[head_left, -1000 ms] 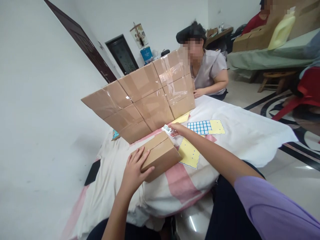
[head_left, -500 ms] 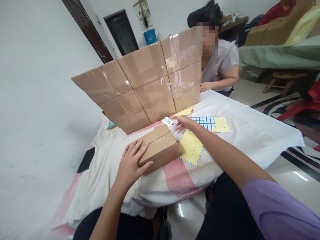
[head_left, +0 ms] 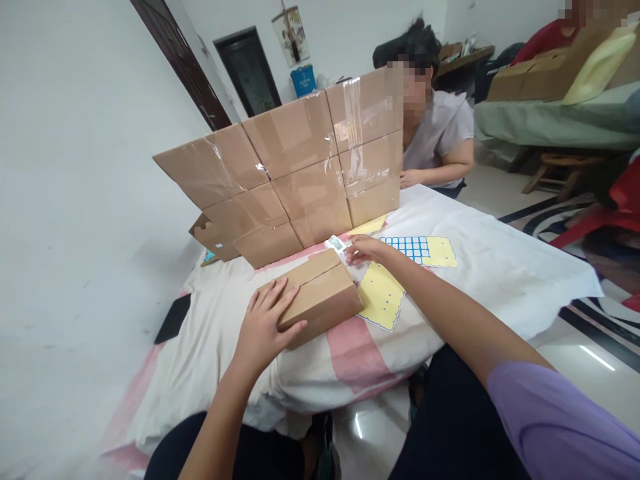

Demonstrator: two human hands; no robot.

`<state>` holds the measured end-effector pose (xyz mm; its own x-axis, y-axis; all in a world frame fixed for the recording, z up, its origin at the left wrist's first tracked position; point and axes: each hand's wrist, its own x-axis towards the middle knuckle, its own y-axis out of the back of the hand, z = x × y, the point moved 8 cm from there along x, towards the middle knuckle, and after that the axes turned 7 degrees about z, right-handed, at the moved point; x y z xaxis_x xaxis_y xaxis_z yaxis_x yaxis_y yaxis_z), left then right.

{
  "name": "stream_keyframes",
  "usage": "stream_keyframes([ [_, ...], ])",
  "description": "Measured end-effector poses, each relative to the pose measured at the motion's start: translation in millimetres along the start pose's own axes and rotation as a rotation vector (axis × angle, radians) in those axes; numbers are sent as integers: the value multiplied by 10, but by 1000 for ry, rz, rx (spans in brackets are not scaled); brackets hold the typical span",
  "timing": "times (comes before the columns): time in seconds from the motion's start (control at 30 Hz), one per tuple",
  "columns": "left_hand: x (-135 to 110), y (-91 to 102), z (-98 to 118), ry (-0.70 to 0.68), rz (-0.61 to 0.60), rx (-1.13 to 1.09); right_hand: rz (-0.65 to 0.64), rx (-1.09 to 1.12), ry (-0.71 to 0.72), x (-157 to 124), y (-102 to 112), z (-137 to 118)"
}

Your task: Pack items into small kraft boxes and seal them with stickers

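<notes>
Left hand (head_left: pixel 263 328) spread over near-left end of cardboard box (head_left: pixel 326 297) on cloth (head_left: pixel 510 240); hard press could slide it. Right hand (head_left: pixel 369 249) half-curled at small white item (head_left: pixel 336 244) between box and screen (head_left: pixel 310 190), grip unclear; stray nudge could topple screen.

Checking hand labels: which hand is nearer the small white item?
Right. The right hand is just beside the white item, contact unclear; the left hand rests on the box, nearer the camera.
</notes>
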<state>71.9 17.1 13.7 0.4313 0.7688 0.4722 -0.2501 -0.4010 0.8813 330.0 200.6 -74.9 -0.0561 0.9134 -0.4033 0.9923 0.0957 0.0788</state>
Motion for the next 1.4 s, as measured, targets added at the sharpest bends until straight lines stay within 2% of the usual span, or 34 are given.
stream_keyframes([
  [0.23,-3,-22,-17,-2,-16,5,-38,70,12,19,23,-27],
  [0.63,-2,-7,-3,-22,6,4,17,134,137,146,-9,198],
  [0.87,4,-6,-8,-26,16,12,61,103,162,281,-1,318],
  [1.0,17,-17,-19,-12,11,5,82,81,171,255,-34,360],
  [1.1,6,-27,-26,-16,23,8,87,91,213,123,-8,255],
  [1.2,-6,-62,-42,-29,47,23,74,126,320,-133,131,-60],
  [1.3,14,-105,-54,-10,35,27,93,198,507,-558,311,-494],
  [1.4,68,-58,-22,47,-34,5,110,289,687,-1081,303,-796],
])
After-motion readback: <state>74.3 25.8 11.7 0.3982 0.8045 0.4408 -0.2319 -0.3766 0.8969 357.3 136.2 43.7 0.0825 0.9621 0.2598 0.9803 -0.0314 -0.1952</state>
